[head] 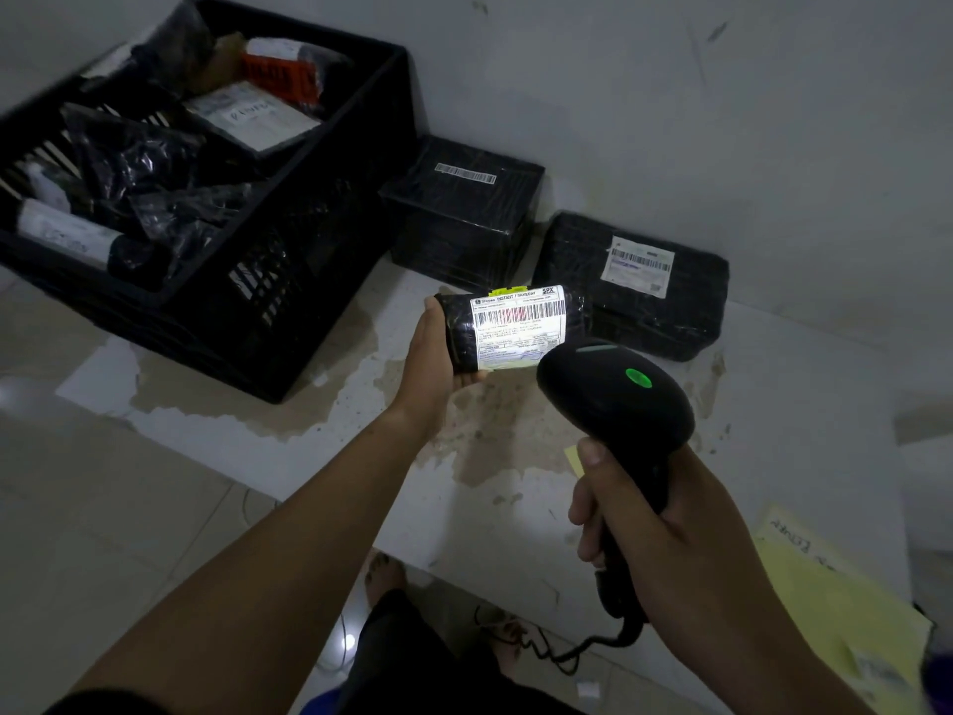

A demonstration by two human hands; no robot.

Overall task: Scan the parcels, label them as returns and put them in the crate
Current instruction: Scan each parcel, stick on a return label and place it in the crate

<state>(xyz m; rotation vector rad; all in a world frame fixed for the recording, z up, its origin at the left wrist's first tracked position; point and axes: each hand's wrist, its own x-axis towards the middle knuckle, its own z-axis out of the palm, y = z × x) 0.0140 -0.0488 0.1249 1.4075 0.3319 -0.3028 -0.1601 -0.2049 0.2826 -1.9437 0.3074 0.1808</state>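
My right grip (670,534) clasps the scanner (619,399), aimed up-left at the parcel (515,322) my left grip (433,353) holds, long axis crosswise.

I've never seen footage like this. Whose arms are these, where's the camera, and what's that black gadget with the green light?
No robot: these are a person's arms, filmed by one camera worn on the head, looking down. The left hand holds a small black-wrapped parcel, label up. The right hand grips a barcode scanner pointed at that label. On the white surface stand a black crate of parcels, a boxy parcel and a flatter parcel by the wall; yellow papers lie at right.
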